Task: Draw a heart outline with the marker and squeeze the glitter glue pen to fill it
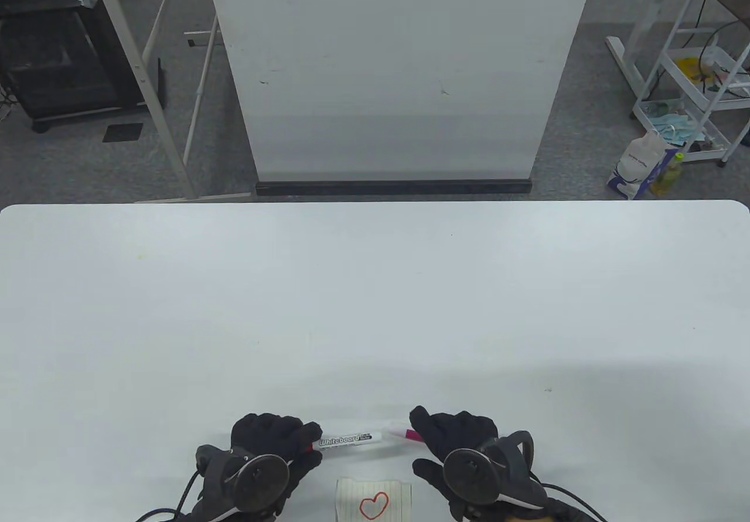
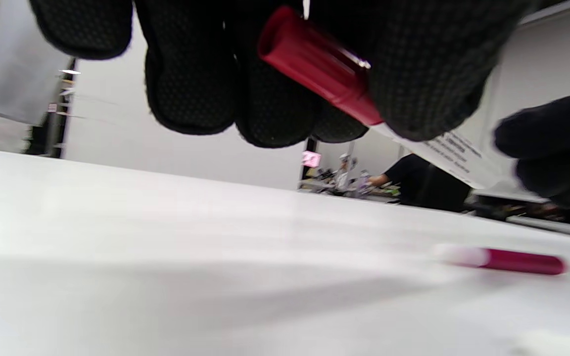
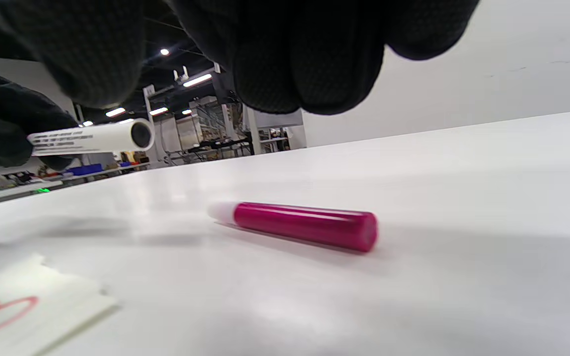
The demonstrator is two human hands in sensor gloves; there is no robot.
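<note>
My left hand (image 1: 304, 441) grips a white whiteboard marker (image 1: 348, 440) at its red cap (image 2: 314, 64), holding it just above the table with the barrel end (image 3: 139, 134) pointing right. A magenta glitter glue pen (image 3: 305, 225) with a white tip lies flat on the table (image 1: 375, 311), also visible as the pen (image 1: 410, 433) beside my right hand (image 1: 426, 443). That hand hovers over the pen with thumb and fingers spread, its fingertips (image 3: 305, 69) above the pen and not touching it. A small lined paper (image 1: 374, 500) with a red heart outline (image 1: 374, 506) lies at the near edge between the hands.
The white table stretches far ahead and to both sides. Beyond its far edge stands a white board (image 1: 398, 71), with a shelf cart (image 1: 697, 77) at the right.
</note>
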